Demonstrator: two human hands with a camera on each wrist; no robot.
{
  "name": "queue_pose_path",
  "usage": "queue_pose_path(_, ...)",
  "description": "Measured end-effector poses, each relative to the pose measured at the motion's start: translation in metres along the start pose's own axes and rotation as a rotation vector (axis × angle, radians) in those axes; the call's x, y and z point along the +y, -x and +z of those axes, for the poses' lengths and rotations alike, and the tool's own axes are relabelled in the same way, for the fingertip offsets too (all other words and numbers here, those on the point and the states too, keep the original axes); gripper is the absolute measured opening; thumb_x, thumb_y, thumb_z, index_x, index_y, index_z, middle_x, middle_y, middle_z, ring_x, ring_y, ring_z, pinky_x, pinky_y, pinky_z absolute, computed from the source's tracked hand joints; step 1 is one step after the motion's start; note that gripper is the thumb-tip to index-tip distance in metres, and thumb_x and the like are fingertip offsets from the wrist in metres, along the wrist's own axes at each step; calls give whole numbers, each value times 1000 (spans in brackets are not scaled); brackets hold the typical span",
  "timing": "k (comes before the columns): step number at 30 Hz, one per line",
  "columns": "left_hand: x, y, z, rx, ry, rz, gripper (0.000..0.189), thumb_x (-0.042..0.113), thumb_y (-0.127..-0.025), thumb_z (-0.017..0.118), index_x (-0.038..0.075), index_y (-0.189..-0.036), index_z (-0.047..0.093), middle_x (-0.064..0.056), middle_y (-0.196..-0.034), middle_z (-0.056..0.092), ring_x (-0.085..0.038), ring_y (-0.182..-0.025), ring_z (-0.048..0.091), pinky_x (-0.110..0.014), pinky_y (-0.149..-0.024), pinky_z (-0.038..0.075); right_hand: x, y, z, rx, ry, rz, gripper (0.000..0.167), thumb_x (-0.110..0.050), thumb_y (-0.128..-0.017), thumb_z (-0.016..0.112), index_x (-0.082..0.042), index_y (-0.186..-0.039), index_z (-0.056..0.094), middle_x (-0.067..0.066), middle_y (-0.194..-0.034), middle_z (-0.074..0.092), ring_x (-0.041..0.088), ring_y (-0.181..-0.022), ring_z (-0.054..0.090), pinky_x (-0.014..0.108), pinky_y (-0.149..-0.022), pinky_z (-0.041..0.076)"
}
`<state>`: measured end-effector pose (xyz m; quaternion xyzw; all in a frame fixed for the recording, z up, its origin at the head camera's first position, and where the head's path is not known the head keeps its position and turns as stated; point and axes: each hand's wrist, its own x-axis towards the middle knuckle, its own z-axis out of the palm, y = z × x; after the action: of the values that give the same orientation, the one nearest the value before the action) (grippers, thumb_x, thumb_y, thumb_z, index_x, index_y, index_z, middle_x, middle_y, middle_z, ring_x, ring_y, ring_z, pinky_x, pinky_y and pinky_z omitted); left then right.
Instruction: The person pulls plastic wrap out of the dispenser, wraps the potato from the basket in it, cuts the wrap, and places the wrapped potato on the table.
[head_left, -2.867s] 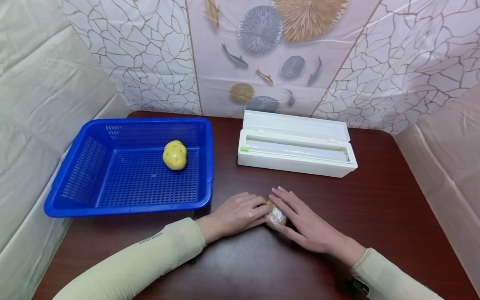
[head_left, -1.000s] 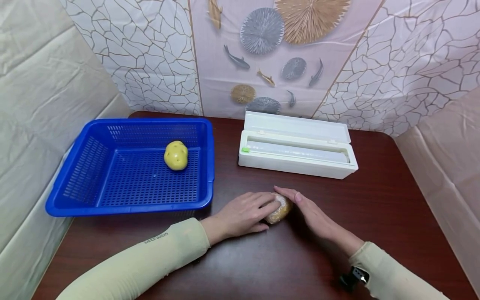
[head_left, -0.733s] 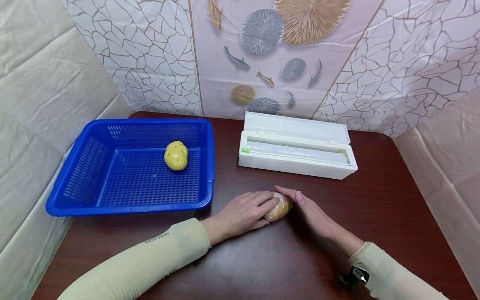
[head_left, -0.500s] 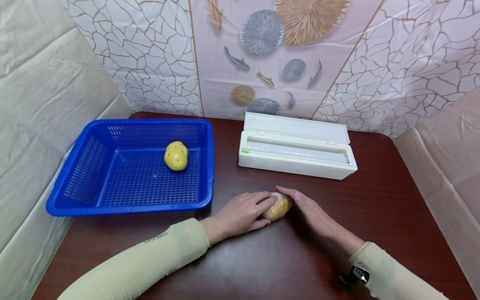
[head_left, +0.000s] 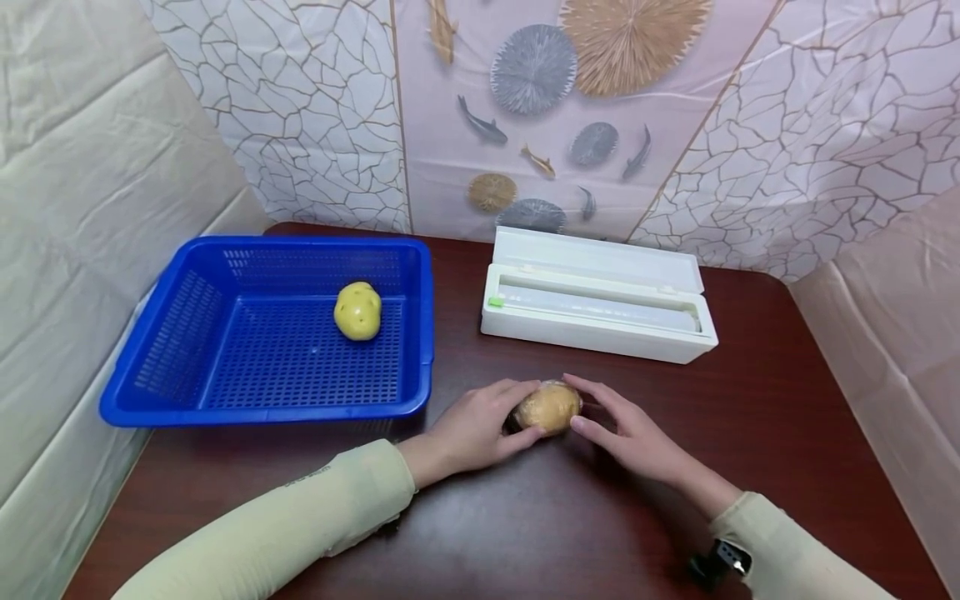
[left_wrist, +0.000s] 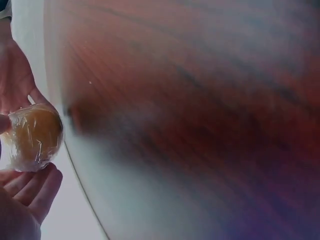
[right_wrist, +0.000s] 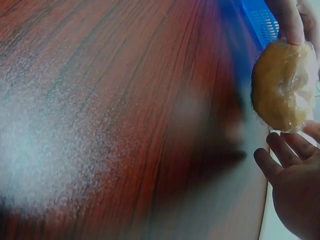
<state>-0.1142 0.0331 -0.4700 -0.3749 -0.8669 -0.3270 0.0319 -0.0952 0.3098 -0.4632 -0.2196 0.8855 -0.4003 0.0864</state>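
A yellow-brown potato (head_left: 551,407) wrapped in clear cling film is between both hands at the middle of the table. My left hand (head_left: 480,427) grips its left side, thumb in front and fingers behind. The right hand (head_left: 637,437) is at its right end, fingers extended and thumb apart; whether a fingertip touches the film I cannot tell. Wrinkled, shiny film shows on the potato (left_wrist: 37,137) in the left wrist view. In the right wrist view the left fingers hold the far end of the potato (right_wrist: 280,87), and the right palm (right_wrist: 300,195) faces it.
A blue plastic basket (head_left: 262,414) stands at the left with another yellow potato (head_left: 357,311) inside. Behind the hands, a white cling film box (head_left: 592,340) has its lid up and a film roll (head_left: 600,307) in it. Cloth-like walls border the table (head_left: 525,533).
The wrapped potato has been turned, so a smoother yellow-brown side faces up. My left fingers have shifted from its top to its side. The right thumb has spread away from the fingers.
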Motion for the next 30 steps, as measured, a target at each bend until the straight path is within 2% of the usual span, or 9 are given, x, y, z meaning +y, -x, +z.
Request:
queue_pose_path(2, 0, 1, 0, 1, 27, -31, 58, 40, -100, 75, 8, -146, 62, -12, -132, 72, -26, -115, 73, -42, -94, 60, 0, 1, -1, 1, 1, -3, 58, -19, -107, 66, -6, -160, 46, 11, -159, 53, 34, -139, 58, 48, -111, 49)
queue_pose_path(8, 2, 4, -2, 3, 134, -133, 53, 37, -101, 73, 5, -143, 65, -13, -134, 72, -27, -124, 70, -43, -104, 56, -1, 1, -3, -9, 38, 4, 66, -24, -103, 74, -9, -161, 45, 8, -159, 53, 30, -144, 53, 39, -114, 47)
queue_pose_path(10, 3, 5, -5, 10, 192, -175, 50, 36, -101, 73, 5, -140, 67, -11, -132, 74, -24, -120, 71, -40, -101, 57, -1, 1, -4, -18, 34, -9, 68, -24, -102, 75, -8, -161, 45, 9, -158, 54, 31, -142, 55, 39, -113, 48)
queue_pose_path(13, 4, 10, -9, 16, 273, -243, 46, 36, -101, 73, 6, -136, 70, -8, -123, 77, -18, -106, 74, -34, -90, 60, -2, 0, -5, -29, 18, -27, 69, -21, -102, 76, -7, -161, 44, 8, -155, 58, 30, -139, 59, 36, -112, 49)
queue_pose_path(15, 4, 14, -12, 20, 319, -287, 43, 37, -102, 73, 7, -133, 72, -7, -118, 78, -15, -99, 74, -33, -85, 60, -3, 0, -6, -42, -3, -25, 69, -21, -102, 76, -7, -161, 43, 9, -152, 61, 30, -137, 61, 39, -111, 50)
queue_pose_path(20, 1, 28, -21, -1, 374, -404, 43, 40, -100, 74, 10, -131, 74, -3, -111, 80, -11, -98, 74, -32, -86, 58, -5, -4, -8, -66, -36, -8, 70, -22, -101, 76, -7, -162, 43, 11, -147, 65, 30, -135, 63, 55, -108, 51)
queue_pose_path(25, -2, 46, -34, -58, 428, -519, 48, 42, -100, 73, 7, -133, 72, 1, -99, 76, -8, -89, 70, -29, -77, 56, -6, -6, -9, -70, -19, -14, 69, -22, -101, 76, -8, -161, 44, 10, -143, 68, 31, -133, 64, 58, -107, 50)
queue_pose_path(27, -3, 54, -39, -80, 437, -546, 50, 42, -100, 72, 5, -134, 70, 2, -99, 75, -8, -88, 69, -29, -75, 56, -7, -7, -9, -75, -16, -12, 68, -22, -102, 76, -8, -161, 44, 10, -143, 68, 31, -133, 64, 58, -108, 50)
queue_pose_path(30, -4, 65, -45, -100, 434, -548, 50, 42, -101, 72, 4, -133, 70, 2, -101, 76, -8, -90, 71, -29, -75, 56, -7, -8, -9, -88, -25, -6, 68, -23, -102, 75, -8, -161, 44, 10, -145, 66, 30, -135, 63, 59, -109, 48)
